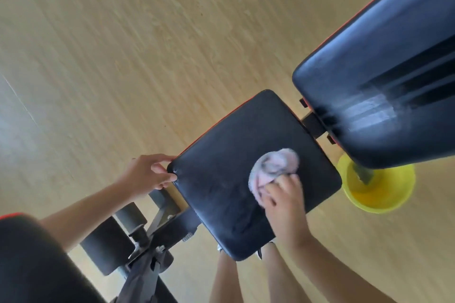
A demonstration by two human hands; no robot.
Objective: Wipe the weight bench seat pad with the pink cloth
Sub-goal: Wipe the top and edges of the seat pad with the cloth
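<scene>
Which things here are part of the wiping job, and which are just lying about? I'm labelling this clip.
In the job:
seat pad
pink cloth, pressed on the pad by the right hand
left hand, holding the pad's corner

Lying about:
back pad
yellow bowl on the floor
foam rollers

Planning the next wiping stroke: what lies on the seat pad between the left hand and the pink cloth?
Head view: nothing but bare black padded seat pad lies between the left hand at its corner and the crumpled pink cloth.
</scene>
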